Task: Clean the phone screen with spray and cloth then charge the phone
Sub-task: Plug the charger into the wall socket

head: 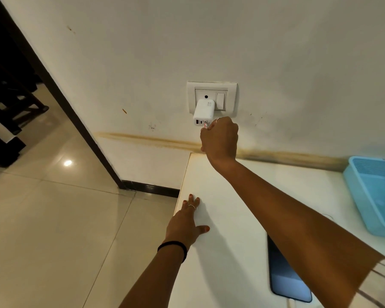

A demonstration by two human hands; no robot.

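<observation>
A white multi-port charger [203, 112] sits plugged into the wall socket plate [211, 86]. My right hand [219, 138] is closed around the cable's plug [205, 125], holding it against the charger's underside ports. My left hand [186, 223] lies flat with fingers spread on the white table [227, 196], near its left edge. The phone [285, 278] rests face up on the table at the lower right, partly under my right forearm. A white cable [290, 303] is attached to its near end. No spray or cloth is in view.
A light blue plastic basket [375, 194] stands on the table at the right, by the wall. Tiled floor [53, 218] lies left of the table. A dark door frame [60, 98] runs diagonally at the left.
</observation>
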